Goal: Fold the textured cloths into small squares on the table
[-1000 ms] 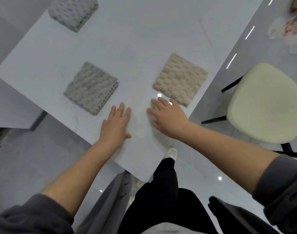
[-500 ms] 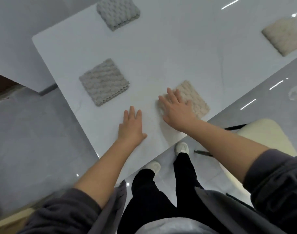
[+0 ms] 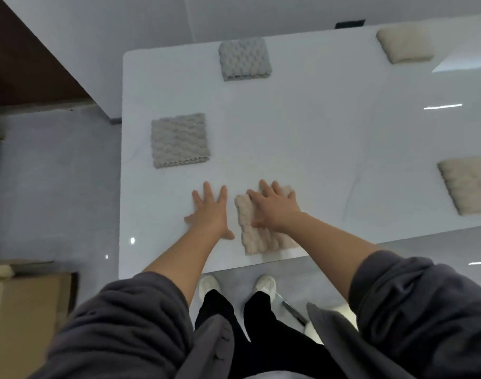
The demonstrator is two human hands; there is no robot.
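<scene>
Beige cloth (image 3: 257, 239) lies on the white counter (image 3: 316, 132), close to the near edge, directly in front of the person. Right hand (image 3: 275, 206) rests flat on its far half, fingers straight and spread, palm down, gripping nothing; fingertips reach to the cloth's far edge. Left hand (image 3: 210, 212) lies flat on the bare counter just beside the cloth's left edge, fingers straight and spread, thumb pointing toward the cloth. Cannot tell whether the thumb touches it.

Beige cloth: folded to a small, roughly square pad, slightly skewed to the counter edge. The surface is raised in rows of soft bumps. The near half is uncovered; the far half is mostly hidden under the right hand.

Other folded pads on the counter, all well apart from the hands:
- near grey cloth (image 3: 179, 140), beyond the left hand, layered edge facing the person
- far grey cloth (image 3: 244, 59), by the far edge
- far beige cloth (image 3: 405, 45), far right corner
- right beige cloth (image 3: 469, 184), cut off by the frame edge
</scene>
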